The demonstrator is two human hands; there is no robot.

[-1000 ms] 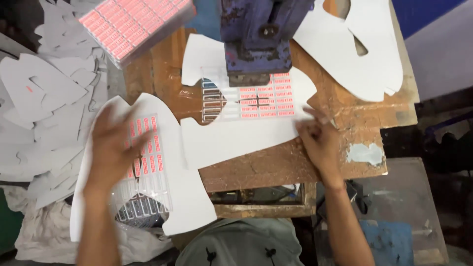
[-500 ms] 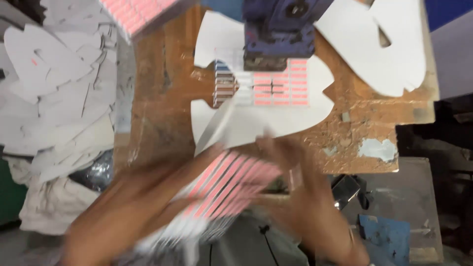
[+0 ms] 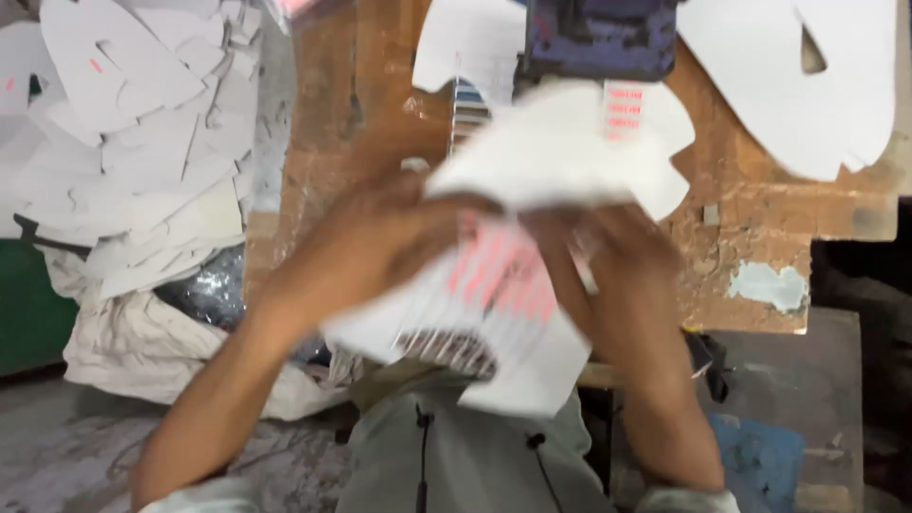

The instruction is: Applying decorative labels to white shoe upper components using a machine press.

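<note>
White cut sheet, printed with pink label rows, is held up over the near edge of the wooden bench, between both hands and just in front of the dark press head. Its long axis is seen running from upper right, by the press head, down toward the body. Left hand is closed on the sheet's left edge; right hand is closed on its right side. Both are touching it, so neither is nearer; motion blur hides the finger placement. One sheet is counted in the hands, though a second layer cannot be ruled out. Another printed sheet lies under the press head. A heap of blank white cutouts, too many to count, is left of the bench; two or so large ones lie right of the press head.
</note>
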